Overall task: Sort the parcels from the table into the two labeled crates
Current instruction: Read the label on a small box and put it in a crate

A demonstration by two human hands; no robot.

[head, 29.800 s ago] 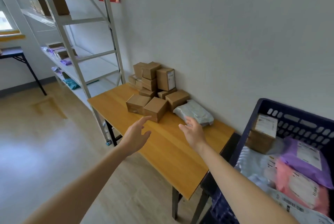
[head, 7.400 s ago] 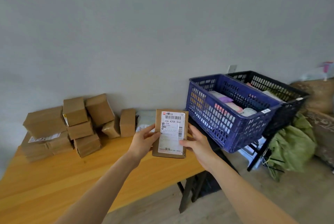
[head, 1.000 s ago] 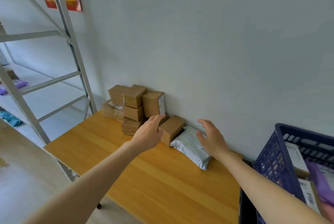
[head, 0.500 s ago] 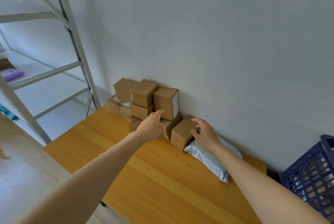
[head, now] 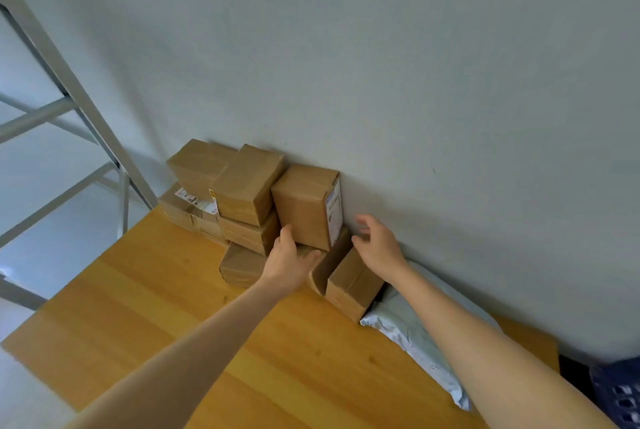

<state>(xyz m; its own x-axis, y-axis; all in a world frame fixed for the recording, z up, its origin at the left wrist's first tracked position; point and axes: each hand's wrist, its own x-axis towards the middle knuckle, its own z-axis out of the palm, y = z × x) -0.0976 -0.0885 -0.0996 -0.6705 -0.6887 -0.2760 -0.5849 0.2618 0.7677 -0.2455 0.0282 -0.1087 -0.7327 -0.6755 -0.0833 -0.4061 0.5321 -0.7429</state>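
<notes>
The boxes (head: 242, 183) were piled at the tabletop's (head: 173, 324) far edge, tight against the wall (head: 415, 82). A tall box (head: 304, 205) stood on the pile's right end, label facing right. The left hand (head: 289, 264) was pretty flat, thumb up against that box's lower left corner, fingers resting on the box underneath. The right hand (head: 377, 247) hovered just beside the label side, fingers spread wide, gripping nothing. A grey mailer (head: 412, 335) lay along the far edge under the right forearm. A bit of blue crate (head: 620, 394) showed past the right end.
</notes>
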